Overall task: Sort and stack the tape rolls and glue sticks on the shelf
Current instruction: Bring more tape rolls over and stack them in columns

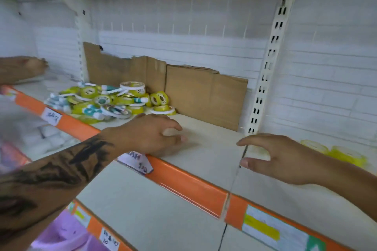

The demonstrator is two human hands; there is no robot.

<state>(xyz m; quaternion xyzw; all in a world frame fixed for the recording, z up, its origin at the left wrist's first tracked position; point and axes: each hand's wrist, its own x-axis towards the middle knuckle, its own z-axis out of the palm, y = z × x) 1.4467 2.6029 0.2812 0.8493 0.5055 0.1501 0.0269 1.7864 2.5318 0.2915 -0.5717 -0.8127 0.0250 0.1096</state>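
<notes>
A: Starting nearest us, what did we have at the orange shelf edge (189, 185)?

B: Our left hand (151, 134) lay over the front of the shelf (204, 149), its fingers (173, 126) curled round something small and pale. It was blurred, so we could not tell what it was. Our right hand (279, 159) hovered just above the shelf with its fingers (251, 140) spread wide and holding nothing.

A: And the goods themselves?

B: A few yellow tape rolls (334, 151) stood just behind our right hand, though too blurred for us to say whether they were stacked. Farther back, left of our left hand, sat the jumbled pile (110, 100): yellow tape rolls mixed with white-and-teal pieces we took to be glue sticks, lying at all angles.

A: So how far along were we?

B: Barely begun, we judged. Nearly everything remained in the heap, unsorted, and the stretch of shelf between our hands was where stacks could go.

A: Any containers?

B: None that we saw. Only torn cardboard sheets (204, 91) leaned against the back wall behind the pile, holding nothing. At far left, another person's hand (26, 67) reached onto the shelf.
</notes>
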